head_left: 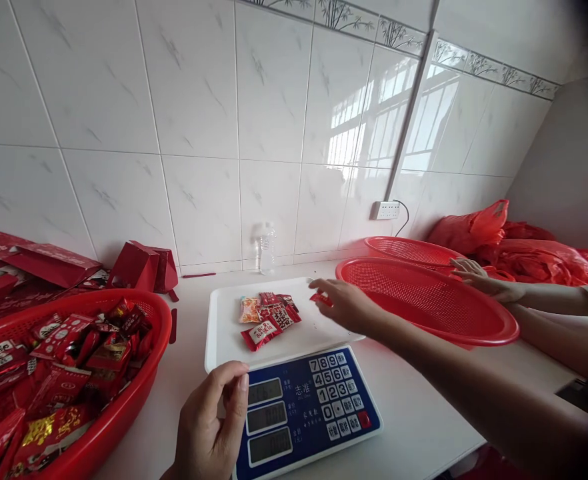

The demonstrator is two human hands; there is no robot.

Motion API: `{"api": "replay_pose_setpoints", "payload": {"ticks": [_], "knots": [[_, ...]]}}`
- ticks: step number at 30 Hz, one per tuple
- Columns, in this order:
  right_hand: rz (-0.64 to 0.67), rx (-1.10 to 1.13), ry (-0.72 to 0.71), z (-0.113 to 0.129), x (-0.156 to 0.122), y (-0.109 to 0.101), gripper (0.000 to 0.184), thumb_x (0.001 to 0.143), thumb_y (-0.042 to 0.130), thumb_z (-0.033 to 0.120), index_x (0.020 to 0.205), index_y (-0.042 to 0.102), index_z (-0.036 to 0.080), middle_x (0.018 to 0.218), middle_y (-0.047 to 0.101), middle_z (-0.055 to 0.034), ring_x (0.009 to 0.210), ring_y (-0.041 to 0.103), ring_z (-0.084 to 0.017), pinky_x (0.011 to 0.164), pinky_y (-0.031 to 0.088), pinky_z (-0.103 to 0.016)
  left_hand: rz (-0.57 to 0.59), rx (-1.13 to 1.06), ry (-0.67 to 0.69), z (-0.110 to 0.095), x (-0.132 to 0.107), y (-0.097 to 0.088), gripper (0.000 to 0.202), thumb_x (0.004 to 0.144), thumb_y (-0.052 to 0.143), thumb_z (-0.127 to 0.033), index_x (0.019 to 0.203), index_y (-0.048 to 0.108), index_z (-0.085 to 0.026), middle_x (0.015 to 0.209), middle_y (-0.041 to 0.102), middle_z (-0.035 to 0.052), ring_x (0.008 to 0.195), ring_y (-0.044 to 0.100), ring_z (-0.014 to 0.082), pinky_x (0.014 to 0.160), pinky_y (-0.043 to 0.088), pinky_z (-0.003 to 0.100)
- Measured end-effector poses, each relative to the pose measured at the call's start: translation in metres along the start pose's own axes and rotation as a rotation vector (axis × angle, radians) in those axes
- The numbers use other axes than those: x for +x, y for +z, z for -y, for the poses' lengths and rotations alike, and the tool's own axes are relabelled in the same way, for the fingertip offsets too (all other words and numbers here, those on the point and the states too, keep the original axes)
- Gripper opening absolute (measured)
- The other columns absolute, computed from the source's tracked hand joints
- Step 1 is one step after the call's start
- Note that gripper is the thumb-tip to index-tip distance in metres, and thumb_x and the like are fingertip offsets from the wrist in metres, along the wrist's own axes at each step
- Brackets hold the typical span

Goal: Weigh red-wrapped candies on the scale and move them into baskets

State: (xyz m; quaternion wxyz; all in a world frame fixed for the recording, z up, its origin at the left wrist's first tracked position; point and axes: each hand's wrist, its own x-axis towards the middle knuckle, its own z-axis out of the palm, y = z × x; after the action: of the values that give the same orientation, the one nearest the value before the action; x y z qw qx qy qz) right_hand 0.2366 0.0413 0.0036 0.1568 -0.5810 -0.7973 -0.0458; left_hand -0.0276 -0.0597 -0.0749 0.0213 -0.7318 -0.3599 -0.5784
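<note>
Table point(189, 327) spreads beneath both hands. Left of the left hand stands a basket point(144, 393) heaped with wrapped packets, with red boxes point(134, 263) beyond it. Just beyond and right of the right hand lies a wide red basket point(424, 303), its near rim partly behind that forearm, with another basket point(409, 250) farther off. On that side a co-worker's hand point(487, 280) reaches over the baskets, apart from the right hand, with red bags point(529, 257) behind. A white tray point(224, 307) lies ahead of the left hand and under the right; a blue scale panel point(307, 370) sits between tray and person. A clear bottle point(267, 250) stands beyond the tray.

The left hand point(209, 420) is at the panel's far left corner, thumb and forefinger together; whether it grips anything, I cannot tell. The right hand point(347, 307) pinches a small red packet point(323, 299) over the tray's right part, its long axis roughly crosswise. From there the loose pile point(277, 312) lies to the left, slightly nearer the person, nothing standing between. The pile's front packet point(261, 333) lies aslant, left end nearer the person, closer to the left fingertips.
</note>
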Motion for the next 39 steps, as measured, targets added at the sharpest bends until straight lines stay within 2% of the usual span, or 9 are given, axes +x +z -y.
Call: {"api": "replay_pose_setpoints", "payload": {"ticks": [5,9,11,14,18,21,25,30,39], "knots": [[-0.075,-0.078,0.209,-0.051,-0.002,-0.026,0.035,0.092,0.044,0.020,0.123,0.057,0.011,0.121,0.062,-0.0178,0.109,0.058,-0.035,0.084,0.048,-0.047,0.000,-0.018,0.012,-0.004,0.001,0.002,0.013,0.092,0.050,-0.017,0.101,0.057,-0.023,0.074,0.069,-0.0020,0.068,0.071,0.0135,0.058,0.055,0.014],[-0.012,-0.076,0.250,-0.069,-0.006,-0.022,0.039,0.092,0.048,0.027,0.126,0.058,0.009,0.131,0.055,-0.0216,0.124,0.047,-0.040,0.095,0.043,-0.054,-0.029,-0.019,0.027,-0.007,0.003,0.004,0.012,0.092,0.050,-0.017,0.100,0.058,-0.023,0.078,0.071,-0.0003,0.065,0.070,0.0130,0.057,0.055,0.014],[0.033,-0.035,0.187,-0.059,-0.005,-0.013,0.042,0.095,0.047,0.033,0.130,0.056,0.012,0.135,0.052,-0.0191,0.127,0.045,-0.036,0.101,0.041,-0.051,-0.037,-0.014,0.034,-0.007,0.003,0.004,0.012,0.092,0.051,-0.017,0.099,0.059,-0.022,0.079,0.071,0.0006,0.066,0.071,0.0137,0.057,0.055,0.015],[0.133,0.053,0.030,-0.026,0.001,0.002,0.049,0.096,0.048,0.042,0.139,0.048,0.018,0.146,0.042,-0.0133,0.136,0.037,-0.029,0.108,0.037,-0.046,-0.057,-0.002,0.014,-0.003,0.003,0.001,0.012,0.091,0.052,-0.018,0.100,0.060,-0.022,0.081,0.071,0.0015,0.069,0.071,0.0142,0.060,0.056,0.015],[0.286,0.146,-0.158,0.019,0.013,0.018,0.076,0.085,0.059,0.061,0.148,0.034,0.027,0.154,0.029,-0.0109,0.144,0.016,-0.034,0.111,0.030,-0.054,-0.120,0.009,-0.081,0.005,0.002,-0.001,0.012,0.091,0.054,-0.020,0.101,0.060,-0.021,0.081,0.070,0.0016,0.066,0.069,0.0135,0.060,0.057,0.017],[0.328,0.187,-0.261,0.037,0.020,0.025,0.081,0.085,0.060,0.060,0.150,0.030,0.025,0.153,0.031,-0.0136,0.142,0.022,-0.034,0.111,0.029,-0.054,-0.139,0.015,-0.102,0.008,0.003,-0.001,0.011,0.091,0.055,-0.021,0.100,0.061,-0.020,0.083,0.070,0.0027,0.067,0.069,0.0141,0.059,0.058,0.018],[0.273,0.211,-0.331,0.040,0.023,0.029,0.060,0.092,0.058,0.037,0.146,0.039,0.019,0.141,0.047,-0.0143,0.132,0.041,-0.028,0.109,0.035,-0.043,-0.110,-0.012,-0.095,0.007,0.004,0.001,0.012,0.091,0.054,-0.020,0.101,0.060,-0.020,0.079,0.069,0.0015,0.065,0.069,0.0135,0.057,0.057,0.017],[0.123,0.218,-0.262,0.027,0.020,0.030,0.044,0.091,0.056,0.020,0.134,0.053,0.017,0.120,0.059,-0.0136,0.109,0.056,-0.027,0.094,0.046,-0.041,-0.088,-0.022,-0.080,0.003,0.004,0.000,0.012,0.090,0.054,-0.018,0.100,0.060,-0.020,0.075,0.067,-0.0001,0.061,0.067,0.0127,0.056,0.057,0.017],[-0.043,0.266,-0.143,-0.001,0.013,0.019,0.036,0.083,0.063,0.017,0.119,0.061,0.019,0.111,0.065,-0.0078,0.097,0.062,-0.022,0.081,0.051,-0.032,-0.077,-0.020,-0.041,0.001,0.008,0.001,0.012,0.089,0.054,-0.017,0.099,0.059,-0.021,0.070,0.065,-0.0024,0.056,0.064,0.0108,0.056,0.055,0.014]]}}
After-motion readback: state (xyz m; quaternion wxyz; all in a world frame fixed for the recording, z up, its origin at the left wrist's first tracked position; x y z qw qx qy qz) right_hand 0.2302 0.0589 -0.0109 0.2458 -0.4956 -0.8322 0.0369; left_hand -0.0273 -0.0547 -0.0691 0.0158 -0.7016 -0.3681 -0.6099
